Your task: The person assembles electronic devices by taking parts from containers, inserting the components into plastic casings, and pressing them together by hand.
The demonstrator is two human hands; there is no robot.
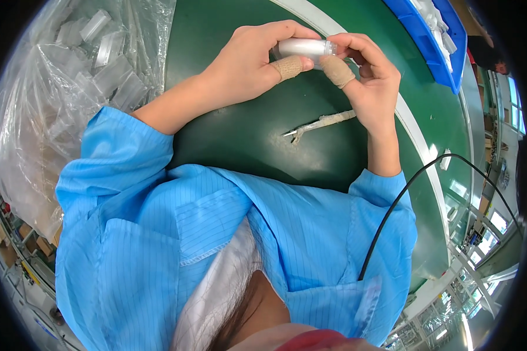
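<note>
Between my two hands, over the far part of the green table, lies a clear plastic cylinder with a white inside, held sideways. My left hand grips its left end between thumb and fingers. My right hand pinches the right end, where a narrow ribbed clear part shows. Both thumbs are wrapped in tan tape. Below the right hand a thin pointed tool with a cloth-wrapped handle rests on the table, its tip toward the left.
At the left a large clear plastic bag holds several clear plastic pieces. A blue bin with white parts stands far right, beyond a white strip on the table. A black cable arcs past my right sleeve.
</note>
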